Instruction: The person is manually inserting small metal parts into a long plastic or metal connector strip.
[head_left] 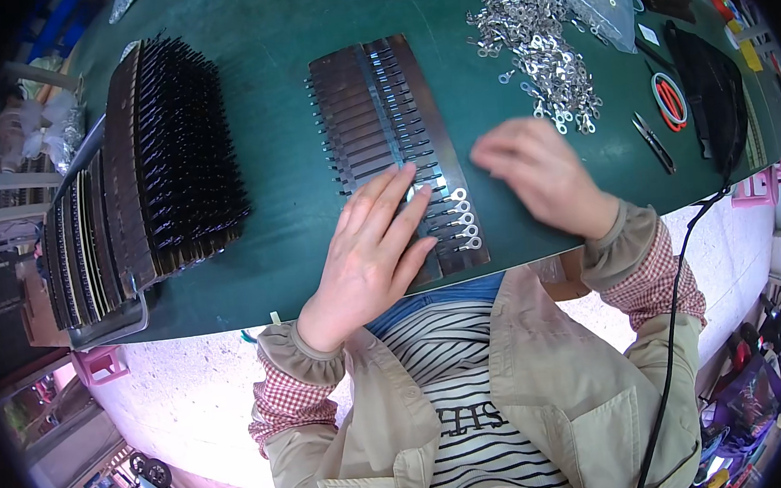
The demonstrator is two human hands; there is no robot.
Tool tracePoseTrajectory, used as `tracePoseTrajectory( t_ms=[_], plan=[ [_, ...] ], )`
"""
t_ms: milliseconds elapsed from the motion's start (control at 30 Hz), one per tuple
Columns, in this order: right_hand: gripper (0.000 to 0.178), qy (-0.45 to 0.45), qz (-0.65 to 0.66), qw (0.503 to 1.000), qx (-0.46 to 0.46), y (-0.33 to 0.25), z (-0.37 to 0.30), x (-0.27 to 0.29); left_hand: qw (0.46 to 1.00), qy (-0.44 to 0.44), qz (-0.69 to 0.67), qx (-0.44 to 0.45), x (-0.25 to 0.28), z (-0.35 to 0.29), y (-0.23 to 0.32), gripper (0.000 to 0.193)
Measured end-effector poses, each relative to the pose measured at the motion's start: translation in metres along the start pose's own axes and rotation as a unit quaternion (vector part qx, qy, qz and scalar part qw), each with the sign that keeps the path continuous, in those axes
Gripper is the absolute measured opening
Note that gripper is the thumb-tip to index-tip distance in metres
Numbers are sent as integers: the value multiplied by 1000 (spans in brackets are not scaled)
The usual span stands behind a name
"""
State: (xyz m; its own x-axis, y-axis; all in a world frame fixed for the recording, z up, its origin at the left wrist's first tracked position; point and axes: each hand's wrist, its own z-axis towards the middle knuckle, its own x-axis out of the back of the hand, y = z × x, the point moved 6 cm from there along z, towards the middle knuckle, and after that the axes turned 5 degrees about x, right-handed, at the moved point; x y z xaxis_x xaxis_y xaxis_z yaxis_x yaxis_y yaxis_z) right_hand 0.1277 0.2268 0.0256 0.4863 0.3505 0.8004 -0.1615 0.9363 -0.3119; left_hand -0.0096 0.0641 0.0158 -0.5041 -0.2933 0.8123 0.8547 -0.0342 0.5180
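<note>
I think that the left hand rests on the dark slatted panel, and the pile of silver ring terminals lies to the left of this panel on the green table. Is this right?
Not quite: the head view shows the pile of silver ring terminals to the right of the dark slatted panel. The left hand does rest on the panel, and the table is green.

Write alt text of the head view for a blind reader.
A person's left hand lies on a dark slatted board on a green table; their right hand, blurred, is to its right. Silver ring terminals line the board's near right edge, a loose pile lies farther right, and a bristly black stack stands left.
</note>
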Motion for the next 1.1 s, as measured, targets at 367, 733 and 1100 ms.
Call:
tracePoseTrajectory(
  t_ms=[367, 733, 1100],
  plan=[
    [21, 24, -142, 986, -79, 82, -1, 29, 999, 35, -13, -11, 1, -2, -1, 54],
    [18, 22, 16, 1000, -4, 28, 1, -2, 1000, 19, -13, -6, 1, -5, 1, 53],
    [21, -12, -19, 990, -137, 26, 0, -6, 1000, 19, -8, -1, 3, -5, 1, 52]
  ],
)
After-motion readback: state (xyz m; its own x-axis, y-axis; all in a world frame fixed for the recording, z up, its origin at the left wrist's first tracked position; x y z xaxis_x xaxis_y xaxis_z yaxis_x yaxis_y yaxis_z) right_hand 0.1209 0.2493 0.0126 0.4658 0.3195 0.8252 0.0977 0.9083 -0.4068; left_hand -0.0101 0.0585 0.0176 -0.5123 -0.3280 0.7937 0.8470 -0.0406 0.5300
